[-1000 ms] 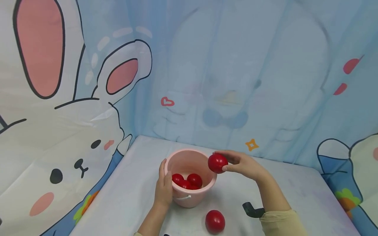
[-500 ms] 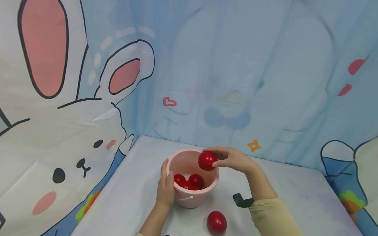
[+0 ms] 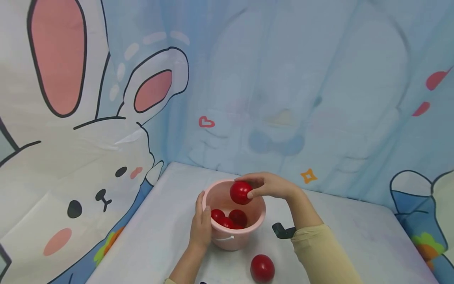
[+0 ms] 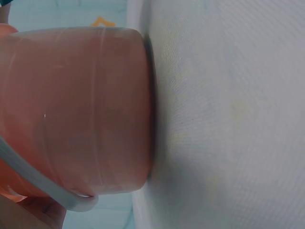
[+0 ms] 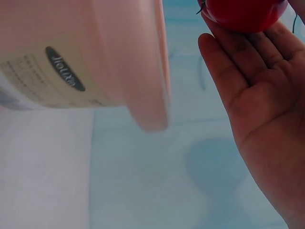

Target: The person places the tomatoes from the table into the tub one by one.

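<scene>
A pink bucket (image 3: 232, 241) stands upright on the table, with several red tomatoes (image 3: 238, 218) lying at its bottom. My left hand (image 3: 201, 228) holds the bucket's left side near the rim. Over the bucket's mouth, my right hand (image 3: 272, 186) pinches another tomato (image 3: 240, 193) between thumb and fingers. A bit of green stem shows on that tomato (image 5: 245, 12) in the right wrist view. One more tomato (image 3: 262, 269) rests on the table in front of the bucket. The left wrist view shows the bucket's wall (image 4: 95, 109) and its pale handle (image 4: 40, 183).
The white-covered table (image 3: 340, 228) reaches back to a blue curtain (image 3: 283, 98) with cartoon prints. A large printed rabbit (image 3: 99, 157) covers the left side. A black wrist camera mount (image 3: 282, 231) sticks out from the right wrist.
My right hand has moved left with its tomato, from beside the bucket's right rim to over its mouth. The left hand stays on the bucket. The head view has shifted slightly.
</scene>
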The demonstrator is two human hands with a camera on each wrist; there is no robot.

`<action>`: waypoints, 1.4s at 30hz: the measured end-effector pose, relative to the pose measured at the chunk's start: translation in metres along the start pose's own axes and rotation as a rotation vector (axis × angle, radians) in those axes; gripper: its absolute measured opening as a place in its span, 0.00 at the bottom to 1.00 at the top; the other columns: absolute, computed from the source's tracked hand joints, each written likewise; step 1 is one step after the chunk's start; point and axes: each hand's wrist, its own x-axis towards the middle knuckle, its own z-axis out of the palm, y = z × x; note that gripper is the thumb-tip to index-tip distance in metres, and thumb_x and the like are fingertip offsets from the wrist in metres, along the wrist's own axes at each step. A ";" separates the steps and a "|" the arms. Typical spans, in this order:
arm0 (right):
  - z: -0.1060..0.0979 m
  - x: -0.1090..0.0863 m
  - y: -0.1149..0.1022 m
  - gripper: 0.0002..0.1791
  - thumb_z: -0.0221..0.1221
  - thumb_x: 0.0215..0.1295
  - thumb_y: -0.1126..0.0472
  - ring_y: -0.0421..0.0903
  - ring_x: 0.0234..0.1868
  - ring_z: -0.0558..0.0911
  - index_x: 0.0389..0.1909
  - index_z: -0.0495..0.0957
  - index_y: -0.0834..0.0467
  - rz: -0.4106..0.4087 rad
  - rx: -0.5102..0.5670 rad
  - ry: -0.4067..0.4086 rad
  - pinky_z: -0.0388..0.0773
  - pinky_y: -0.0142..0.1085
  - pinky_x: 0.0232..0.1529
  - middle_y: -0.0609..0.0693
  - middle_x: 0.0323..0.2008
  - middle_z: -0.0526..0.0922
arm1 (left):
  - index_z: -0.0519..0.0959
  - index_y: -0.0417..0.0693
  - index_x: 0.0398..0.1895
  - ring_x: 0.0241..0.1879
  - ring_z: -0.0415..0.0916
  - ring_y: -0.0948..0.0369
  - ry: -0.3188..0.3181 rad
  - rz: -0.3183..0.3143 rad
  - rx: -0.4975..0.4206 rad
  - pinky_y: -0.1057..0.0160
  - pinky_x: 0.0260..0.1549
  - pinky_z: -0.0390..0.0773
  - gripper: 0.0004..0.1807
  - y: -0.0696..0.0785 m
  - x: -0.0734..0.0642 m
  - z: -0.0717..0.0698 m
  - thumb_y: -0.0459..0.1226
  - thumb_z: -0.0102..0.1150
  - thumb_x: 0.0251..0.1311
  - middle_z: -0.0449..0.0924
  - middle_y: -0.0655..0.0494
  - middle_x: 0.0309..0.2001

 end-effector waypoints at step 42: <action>0.014 0.076 -0.016 0.27 0.71 0.53 0.50 0.47 0.57 0.78 0.56 0.79 0.36 0.089 -0.083 -0.385 0.81 0.52 0.54 0.43 0.52 0.82 | 0.47 0.77 0.76 0.74 0.59 0.53 -0.029 -0.030 0.030 0.43 0.61 0.74 0.35 -0.007 0.004 -0.002 0.54 0.48 0.69 0.58 0.65 0.75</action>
